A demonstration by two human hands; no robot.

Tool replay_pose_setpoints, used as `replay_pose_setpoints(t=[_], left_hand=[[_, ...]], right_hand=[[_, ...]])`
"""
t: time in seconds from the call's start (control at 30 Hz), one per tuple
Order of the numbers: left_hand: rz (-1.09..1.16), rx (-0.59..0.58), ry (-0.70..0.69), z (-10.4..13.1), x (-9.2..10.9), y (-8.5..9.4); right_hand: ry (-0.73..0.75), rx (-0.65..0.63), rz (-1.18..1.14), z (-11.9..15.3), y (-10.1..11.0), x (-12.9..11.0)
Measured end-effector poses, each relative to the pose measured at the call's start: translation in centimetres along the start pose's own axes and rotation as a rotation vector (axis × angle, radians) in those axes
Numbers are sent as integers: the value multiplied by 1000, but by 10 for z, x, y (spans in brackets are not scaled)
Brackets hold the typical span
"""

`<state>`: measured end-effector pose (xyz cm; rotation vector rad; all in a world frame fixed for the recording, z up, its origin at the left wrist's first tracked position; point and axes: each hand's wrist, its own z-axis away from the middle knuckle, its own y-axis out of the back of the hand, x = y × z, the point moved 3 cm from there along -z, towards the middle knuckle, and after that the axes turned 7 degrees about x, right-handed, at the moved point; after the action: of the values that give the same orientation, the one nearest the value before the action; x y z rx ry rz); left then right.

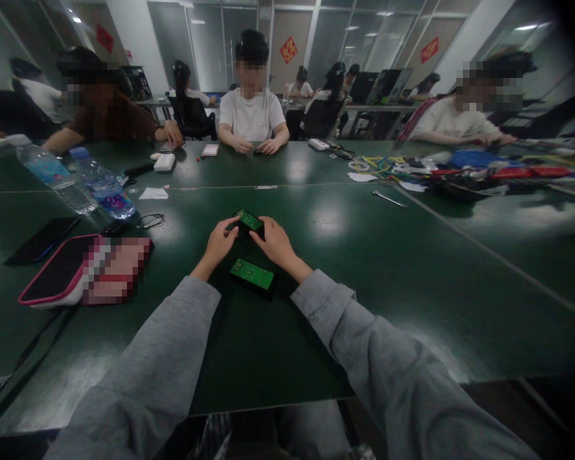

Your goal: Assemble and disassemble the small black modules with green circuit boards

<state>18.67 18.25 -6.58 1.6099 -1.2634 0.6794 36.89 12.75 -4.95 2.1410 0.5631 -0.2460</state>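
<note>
A green circuit board in a black case (250,220) is held between my two hands over the green table. My left hand (221,241) grips its left edge with fingers and thumb. On the right side, my right hand (276,241) has its fingers around the far edge and its thumb along the near one. Just nearer to me, a second green circuit board in a black case (253,275) lies face up on the table, touched by neither hand. Fine details of both boards are too small to make out.
To the left are a phone (42,241), a pink-edged case (60,268) and two plastic bottles (106,185). A wrench (389,199) lies right of centre, before a heap of cables (412,167). Across the table sits a person in white (252,112), with others either side.
</note>
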Motion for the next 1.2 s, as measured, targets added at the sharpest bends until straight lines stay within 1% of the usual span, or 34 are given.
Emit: replay_pose_setpoints(t=[0.13, 0.37, 0.5, 0.6, 0.77, 0.9, 1.07, 1.2], left_hand=[[4, -6, 18, 0, -1, 0], [3, -10, 9, 0, 0, 0], [1, -2, 15, 0, -1, 0], [-1, -4, 18, 0, -1, 0], [-22, 1, 13, 1, 1, 0], [-30, 6, 6, 1, 3, 1], [-54, 16, 30, 1, 2, 2], [-44, 23, 35, 2, 3, 2]], right_hand=[[0, 0, 0, 0, 0, 0], [-2, -2, 20, 1, 0, 0], [-53, 21, 70, 2, 2, -2], [-87, 13, 85, 1, 4, -3], [-85, 7, 81, -1, 7, -5], [-30, 23, 87, 0, 7, -7], [117, 15, 83, 2, 8, -12], [143, 4, 39, 2, 10, -13]])
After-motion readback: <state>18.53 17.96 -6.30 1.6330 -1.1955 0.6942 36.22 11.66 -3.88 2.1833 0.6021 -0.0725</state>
